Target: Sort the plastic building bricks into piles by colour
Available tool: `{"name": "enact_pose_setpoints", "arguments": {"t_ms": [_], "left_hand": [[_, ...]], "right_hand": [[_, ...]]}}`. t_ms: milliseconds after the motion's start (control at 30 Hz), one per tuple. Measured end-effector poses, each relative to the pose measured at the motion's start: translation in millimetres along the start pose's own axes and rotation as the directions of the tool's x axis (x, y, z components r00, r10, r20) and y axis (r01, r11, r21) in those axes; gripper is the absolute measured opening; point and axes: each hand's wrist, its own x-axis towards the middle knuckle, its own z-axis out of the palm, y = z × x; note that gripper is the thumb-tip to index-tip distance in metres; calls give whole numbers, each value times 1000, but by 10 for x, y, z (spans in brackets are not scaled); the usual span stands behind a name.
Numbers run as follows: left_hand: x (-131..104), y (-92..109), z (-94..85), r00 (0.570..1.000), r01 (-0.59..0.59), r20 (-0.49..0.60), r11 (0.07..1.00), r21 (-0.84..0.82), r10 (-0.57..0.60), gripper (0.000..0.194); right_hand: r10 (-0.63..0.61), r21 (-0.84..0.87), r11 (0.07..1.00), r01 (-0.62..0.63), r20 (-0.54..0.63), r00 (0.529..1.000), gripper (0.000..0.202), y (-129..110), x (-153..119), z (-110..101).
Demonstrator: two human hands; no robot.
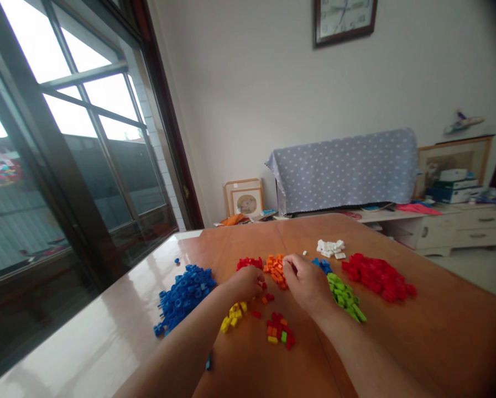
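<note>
My left hand (248,283) is curled with its fingertips down between the small red pile (249,262) and the loose red bricks (269,298). A bit of red shows at those fingertips, but whether it is gripped cannot be made out. Beside the orange brick pile (275,270), my right hand (308,282) has thumb and forefinger brought together; anything between them is too small to name. Yellow bricks (233,317) lie under my left wrist, partly hidden. Nearer to me sits a mixed cluster of red, orange, yellow and green bricks (278,329).
On the wooden table (422,337), a large blue pile (185,296) lies left. Green bricks (345,297), a small blue group (323,265), white bricks (330,248) and a large red pile (378,276) lie right. A lone blue piece (208,362) lies near my left forearm.
</note>
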Motion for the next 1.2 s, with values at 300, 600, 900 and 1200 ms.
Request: {"name": "enact_pose_setpoints", "arguments": {"t_ms": [300,600,900,1200], "left_hand": [[42,68,45,996,51,-79,997,64,-46,8],[62,167,36,999,25,-44,998,66,-22,16],[71,182,12,1000,-1,-15,998,69,2,17],[124,168,74,1000,10,-8,1000,5,-10,12]], "right_hand": [[-7,13,1000,7,26,1000,26,17,-4,19],[1,-2,1000,-1,39,999,26,-12,-7,13],[-5,-8,1000,5,37,999,25,-21,-16,0],[-16,-20,1000,17,34,999,25,-13,2,-4]]}}
